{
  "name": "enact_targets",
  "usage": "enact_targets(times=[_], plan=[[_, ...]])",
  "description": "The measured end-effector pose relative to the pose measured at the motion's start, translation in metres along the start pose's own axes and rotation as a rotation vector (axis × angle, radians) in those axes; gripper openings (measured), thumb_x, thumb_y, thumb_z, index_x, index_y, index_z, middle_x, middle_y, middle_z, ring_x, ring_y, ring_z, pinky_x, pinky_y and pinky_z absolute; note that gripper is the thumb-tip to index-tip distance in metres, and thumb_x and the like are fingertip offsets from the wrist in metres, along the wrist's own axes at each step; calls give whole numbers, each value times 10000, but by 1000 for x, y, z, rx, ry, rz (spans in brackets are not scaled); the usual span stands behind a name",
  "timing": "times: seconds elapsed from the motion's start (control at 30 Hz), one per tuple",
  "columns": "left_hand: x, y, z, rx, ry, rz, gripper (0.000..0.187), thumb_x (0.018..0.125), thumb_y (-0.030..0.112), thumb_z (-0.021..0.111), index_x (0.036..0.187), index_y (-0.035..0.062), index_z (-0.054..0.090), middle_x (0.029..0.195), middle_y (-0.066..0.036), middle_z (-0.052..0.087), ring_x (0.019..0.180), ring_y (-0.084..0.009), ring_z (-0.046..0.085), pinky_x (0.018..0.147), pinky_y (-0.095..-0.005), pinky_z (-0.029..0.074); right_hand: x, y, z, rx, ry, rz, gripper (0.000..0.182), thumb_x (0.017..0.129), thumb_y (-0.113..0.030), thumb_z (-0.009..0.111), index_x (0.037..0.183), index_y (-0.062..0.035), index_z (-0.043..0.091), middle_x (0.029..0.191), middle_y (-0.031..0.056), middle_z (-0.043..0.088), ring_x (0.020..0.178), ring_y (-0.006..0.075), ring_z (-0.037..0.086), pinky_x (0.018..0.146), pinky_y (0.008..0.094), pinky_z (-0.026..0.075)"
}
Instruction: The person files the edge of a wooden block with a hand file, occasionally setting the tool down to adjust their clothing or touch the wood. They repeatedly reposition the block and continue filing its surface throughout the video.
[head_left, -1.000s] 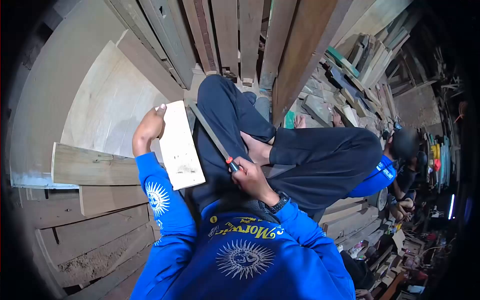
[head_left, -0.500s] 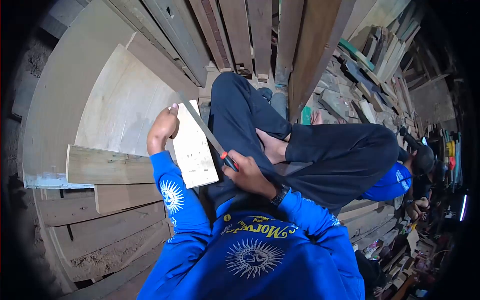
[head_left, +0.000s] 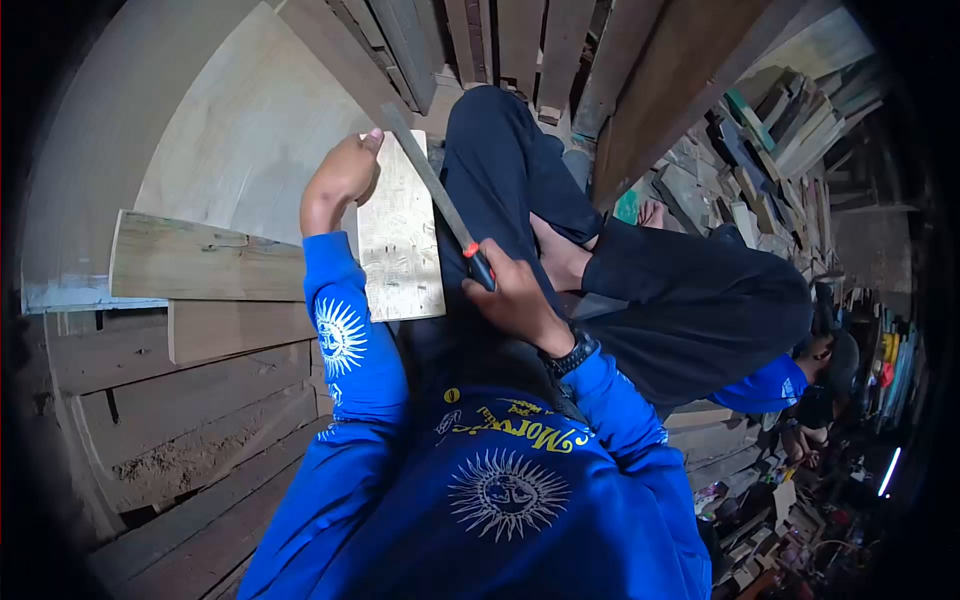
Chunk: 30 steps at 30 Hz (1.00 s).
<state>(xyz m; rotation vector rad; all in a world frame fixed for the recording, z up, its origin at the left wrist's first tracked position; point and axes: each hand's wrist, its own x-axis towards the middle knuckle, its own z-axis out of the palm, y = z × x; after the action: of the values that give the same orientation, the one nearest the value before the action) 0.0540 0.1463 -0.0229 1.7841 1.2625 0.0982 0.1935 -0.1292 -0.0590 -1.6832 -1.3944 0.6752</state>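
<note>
A pale rectangular wooden board (head_left: 400,240) lies over my lap, with small dark marks on its lower half. At its upper left edge my left hand (head_left: 343,178) is closed round the wood, thumb on top. My right hand (head_left: 518,295) is wrapped round the red and black handle of a long flat metal file (head_left: 432,182). The file's blade slants up and left across the board's upper right corner, and its tip reaches past the top end. The handle stays to the right of the board, over my dark trousers.
Left of me, a plank (head_left: 210,258) overlaps a large curved pale panel (head_left: 240,150). Upright timbers (head_left: 520,50) stand in front. Piled wood offcuts (head_left: 760,150) lie at the right, and another person in a blue top (head_left: 755,388) sits close by on that side.
The view has shifted, so the board and both hands appear higher. The board looks straighter in view, and the file has moved slightly against it. Both hands keep their holds.
</note>
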Motion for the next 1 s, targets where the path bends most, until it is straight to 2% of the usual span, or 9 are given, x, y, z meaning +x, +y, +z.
enact_targets(times=[0.2,0.23,0.27,0.4,0.57,0.7,0.8,0.9,1.0], plan=[[-1,4,10,-167,67,120,832,1055,648,509,1317,-134,619,1129,-268,736,1063,-317,715,979,-412,530,38,-8,-21,-68,-70,94,325,885,-220,748,1100,-23,606,739,253,627,754,468,664,650,497,487],[-6,14,8,-214,15,69,865,1023,665,568,1338,-140,610,1158,-274,734,1098,-331,714,988,-411,533,42,-17,-25,-67,-59,71,278,867,-198,713,1029,0,603,734,288,636,753,527,644,675,579,480],[-3,12,16,-149,113,195,820,979,619,677,1312,-130,642,1140,-261,744,1098,-334,719,956,-407,549,47,-21,-28,-90,-73,78,279,866,-201,715,1025,4,613,734,288,640,754,527,647,681,579,487],[-19,27,14,-199,103,144,584,963,432,762,1185,-107,722,1068,-215,771,944,-273,724,887,-396,555,62,-27,-32,-181,-116,40,283,866,-209,727,1014,23,659,774,280,669,794,508,669,727,559,524],[0,15,18,-385,53,59,511,1022,358,716,1218,-114,699,1074,-163,761,958,-221,681,885,-356,539,76,-29,-41,-303,-109,-56,400,883,-205,756,1212,17,703,1014,220,718,962,415,701,825,470,544],[6,6,19,-414,130,-9,549,1007,369,722,1198,-145,700,1108,-212,769,1051,-259,712,934,-347,536,66,-35,-51,-226,19,-158,424,963,-240,722,1298,4,639,1118,232,674,1022,433,678,874,464,544],[14,-4,26,-400,180,172,555,1007,391,711,1159,-142,721,1081,-214,774,1000,-271,733,894,-355,556,43,-32,-73,-165,14,60,358,1023,-215,663,1298,13,639,1137,197,686,978,312,702,844,388,545],[3,5,20,-442,72,54,542,990,379,719,1218,-113,715,1144,-211,771,1020,-304,733,960,-412,535,29,15,-104,253,-162,375,324,1111,-258,561,1290,-5,656,1114,72,704,1006,188,692,861,315,526],[13,-2,25,-410,98,69,523,1000,360,707,1222,-114,714,1122,-214,775,1018,-290,738,950,-388,542,30,21,-114,480,36,354,460,1149,-389,457,1381,-35,638,1331,91,673,1263,178,621,1043,336,474]])
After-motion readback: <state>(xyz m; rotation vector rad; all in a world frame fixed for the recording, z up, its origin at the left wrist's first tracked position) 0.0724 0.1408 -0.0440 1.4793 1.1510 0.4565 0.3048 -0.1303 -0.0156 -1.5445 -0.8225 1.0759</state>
